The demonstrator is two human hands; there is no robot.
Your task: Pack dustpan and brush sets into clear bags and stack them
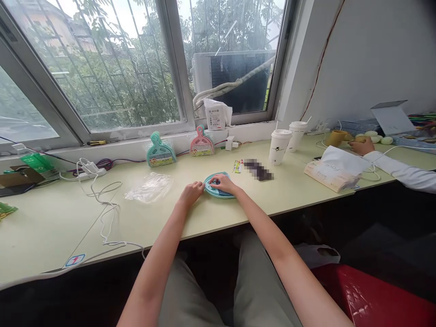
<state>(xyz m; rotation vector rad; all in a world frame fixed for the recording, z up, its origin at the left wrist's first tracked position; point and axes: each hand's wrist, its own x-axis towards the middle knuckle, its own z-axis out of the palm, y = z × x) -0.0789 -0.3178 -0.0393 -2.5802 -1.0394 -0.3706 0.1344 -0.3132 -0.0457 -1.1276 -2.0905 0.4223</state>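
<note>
A teal dustpan (221, 192) lies flat on the pale table near its front edge, its handle side toward the left. My left hand (193, 191) is closed at the dustpan's left end, fingers pressed together on it. My right hand (223, 182) reaches over the top of the dustpan, thumb and fingers curved and apart, touching its upper face; no object shows between them. Left of my hands lies crumpled clear plastic (150, 187). A small colourful label card (237, 166) rests behind the dustpan to the right.
Wrapped teal (161, 152) and pink (202, 144) dustpan sets lean by the windowsill. Two white cups (279, 147) and a tissue pack (335, 170) stand right. White cables (111, 213) cross the left side. Another person's hand (362, 146) rests at far right.
</note>
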